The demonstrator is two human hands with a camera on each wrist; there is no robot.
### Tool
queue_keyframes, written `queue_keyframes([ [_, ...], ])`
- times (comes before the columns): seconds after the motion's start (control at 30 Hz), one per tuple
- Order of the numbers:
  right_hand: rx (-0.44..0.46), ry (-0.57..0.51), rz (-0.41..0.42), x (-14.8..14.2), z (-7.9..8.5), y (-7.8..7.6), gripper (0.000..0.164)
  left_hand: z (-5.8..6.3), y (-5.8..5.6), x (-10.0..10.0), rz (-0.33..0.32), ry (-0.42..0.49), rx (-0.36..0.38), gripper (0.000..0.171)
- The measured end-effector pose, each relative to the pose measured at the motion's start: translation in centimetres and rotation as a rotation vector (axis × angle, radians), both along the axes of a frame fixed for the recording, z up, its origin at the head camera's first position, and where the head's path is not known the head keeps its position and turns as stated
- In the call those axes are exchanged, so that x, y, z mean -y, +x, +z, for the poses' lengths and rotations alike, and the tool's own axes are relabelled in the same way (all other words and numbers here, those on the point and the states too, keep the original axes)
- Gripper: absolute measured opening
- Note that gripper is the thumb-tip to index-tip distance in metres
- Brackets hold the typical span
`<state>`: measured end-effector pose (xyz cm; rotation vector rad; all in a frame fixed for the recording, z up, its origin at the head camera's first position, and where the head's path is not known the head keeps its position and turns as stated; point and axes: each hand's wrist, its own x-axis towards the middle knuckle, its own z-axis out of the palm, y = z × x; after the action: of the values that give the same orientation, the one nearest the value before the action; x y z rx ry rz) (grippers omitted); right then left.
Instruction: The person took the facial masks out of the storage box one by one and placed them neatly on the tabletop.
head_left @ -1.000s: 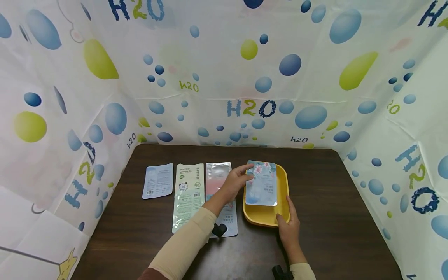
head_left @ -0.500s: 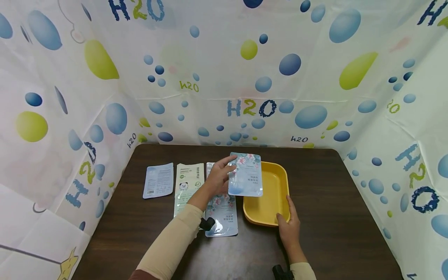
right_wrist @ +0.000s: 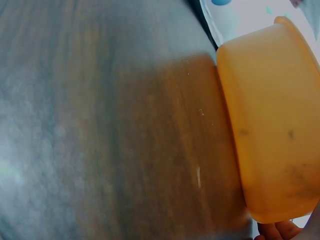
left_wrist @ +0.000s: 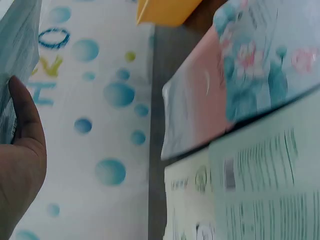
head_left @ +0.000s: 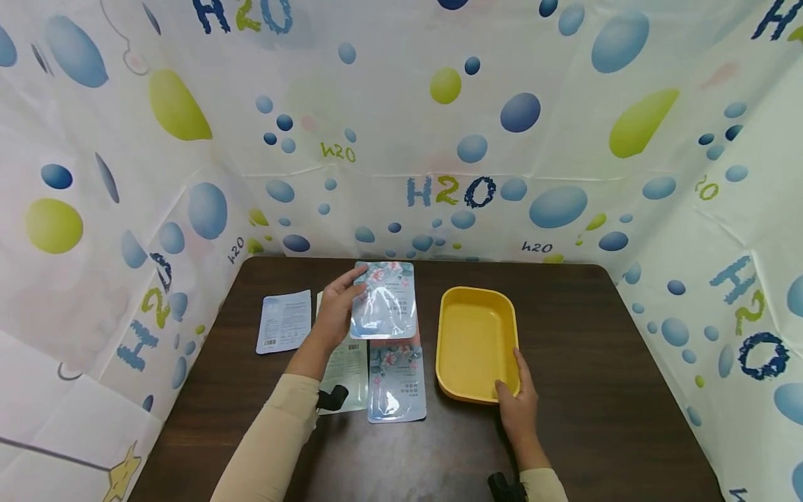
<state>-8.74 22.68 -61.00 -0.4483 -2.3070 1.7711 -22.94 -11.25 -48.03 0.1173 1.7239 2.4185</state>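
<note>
My left hand [head_left: 332, 314] pinches a blue floral face mask packet [head_left: 384, 307] by its left edge. This packet is held up over the top of a longer pink-and-blue packet [head_left: 397, 383] and partly covers it. In the left wrist view the thumb [left_wrist: 30, 117] presses on the held packet [left_wrist: 20, 55], which is cut off by the frame. My right hand [head_left: 521, 411] grips the lower right rim of a yellow plastic tray [head_left: 477, 335], whose inside shows nothing in it. The right wrist view shows the tray's outer wall [right_wrist: 275, 115] and some fingertips [right_wrist: 280, 231] beneath.
A pale green packet [head_left: 345, 376] with a bear print lies left of the pink-and-blue one, partly behind the left hand. Further left is a small light blue packet [head_left: 284, 321]. A printed curtain [head_left: 376, 104] surrounds the dark wooden table [head_left: 596, 362].
My left hand has lifted the floral packet out of the yellow tray and carried it left, over the pink-and-blue packet. My right hand has stayed on the tray.
</note>
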Motion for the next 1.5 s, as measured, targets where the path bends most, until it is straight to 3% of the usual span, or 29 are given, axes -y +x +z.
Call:
queue_keyframes([
  [0.33,-0.008,0.02,-0.003,0.1,0.0,0.1,0.073,0.5,1.7,5.6,0.202,-0.131,0.086,0.048],
  [0.7,-0.009,0.017,-0.006,0.2,-0.1,0.1,0.073,-0.1,3.7,10.7,0.294,-0.246,0.182,0.052],
  [0.93,0.008,-0.016,0.007,0.7,2.4,0.6,0.071,-2.1,4.8,14.1,0.322,-0.455,0.16,0.058],
  [1.07,0.013,-0.012,0.012,1.2,4.2,1.0,0.069,-4.3,5.3,16.0,0.317,-0.602,0.171,0.067],
  [1.23,0.023,-0.008,0.012,1.3,4.3,1.0,0.071,-6.7,6.0,18.1,0.252,-0.773,0.174,0.077],
  [1.4,0.035,-0.013,0.01,1.2,4.0,0.9,0.071,-8.1,6.8,19.2,0.18,-0.922,0.187,0.088],
  [1.5,0.016,-0.016,0.012,1.2,4.0,1.0,0.07,-8.8,7.1,19.4,0.139,-1.106,0.143,0.096],
])
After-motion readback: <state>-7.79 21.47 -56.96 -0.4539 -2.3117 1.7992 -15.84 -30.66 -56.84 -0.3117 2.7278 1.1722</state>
